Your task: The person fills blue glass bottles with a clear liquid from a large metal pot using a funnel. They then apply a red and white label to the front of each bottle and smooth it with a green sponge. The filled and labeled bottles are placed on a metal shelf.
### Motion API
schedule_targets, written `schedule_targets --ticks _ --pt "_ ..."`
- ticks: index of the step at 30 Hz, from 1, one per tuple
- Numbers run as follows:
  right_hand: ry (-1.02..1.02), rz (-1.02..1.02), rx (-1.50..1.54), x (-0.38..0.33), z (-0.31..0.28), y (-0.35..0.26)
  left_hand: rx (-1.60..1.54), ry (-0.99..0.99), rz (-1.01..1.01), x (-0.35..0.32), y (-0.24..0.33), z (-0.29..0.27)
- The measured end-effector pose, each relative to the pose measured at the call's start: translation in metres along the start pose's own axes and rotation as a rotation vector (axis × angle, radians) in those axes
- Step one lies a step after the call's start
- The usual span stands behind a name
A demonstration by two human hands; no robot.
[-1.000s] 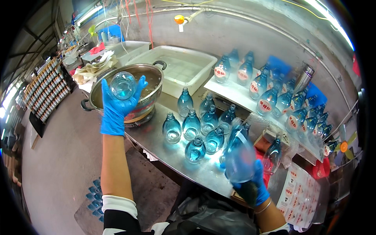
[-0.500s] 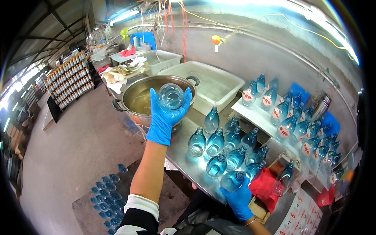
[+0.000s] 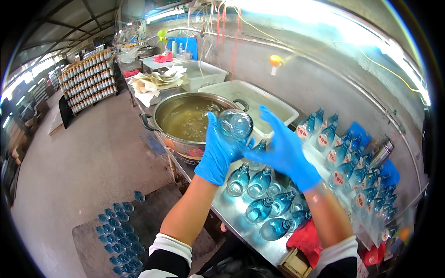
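My blue-gloved left hand is closed around a clear bluish glass bottle, its round base turned up toward me. The bottle is beside the right rim of a wide metal pot of yellowish liquid. Just to its right, my gloved right hand is raised with fingers spread and nothing in it; it does not grip the bottle. Under and in front of both hands, several blue glass bottles stand or lean on the steel table. My right hand and forearm hide some of them.
Labelled blue bottles crowd a white surface on the right. Behind the pot is a white plastic tub. A red cloth lies at the table's near right. More bottles stand on a low platform at lower left.
My right hand has let go of a bottle at the table's near edge and risen beside the held one. My left hand, with its bottle, has moved right and slightly down.
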State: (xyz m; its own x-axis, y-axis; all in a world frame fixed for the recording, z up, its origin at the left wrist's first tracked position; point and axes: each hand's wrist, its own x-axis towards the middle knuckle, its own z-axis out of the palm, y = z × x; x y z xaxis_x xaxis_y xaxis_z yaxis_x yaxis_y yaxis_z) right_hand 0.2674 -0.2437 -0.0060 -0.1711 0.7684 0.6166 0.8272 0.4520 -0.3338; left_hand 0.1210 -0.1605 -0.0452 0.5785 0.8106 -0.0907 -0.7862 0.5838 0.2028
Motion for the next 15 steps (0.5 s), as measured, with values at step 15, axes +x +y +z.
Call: schedule_targets --ticks 15 --pt "-0.07 0.5 0.569 0.111 0.067 0.038 0.405 0.14 0.236 -0.048 -0.019 -0.028"
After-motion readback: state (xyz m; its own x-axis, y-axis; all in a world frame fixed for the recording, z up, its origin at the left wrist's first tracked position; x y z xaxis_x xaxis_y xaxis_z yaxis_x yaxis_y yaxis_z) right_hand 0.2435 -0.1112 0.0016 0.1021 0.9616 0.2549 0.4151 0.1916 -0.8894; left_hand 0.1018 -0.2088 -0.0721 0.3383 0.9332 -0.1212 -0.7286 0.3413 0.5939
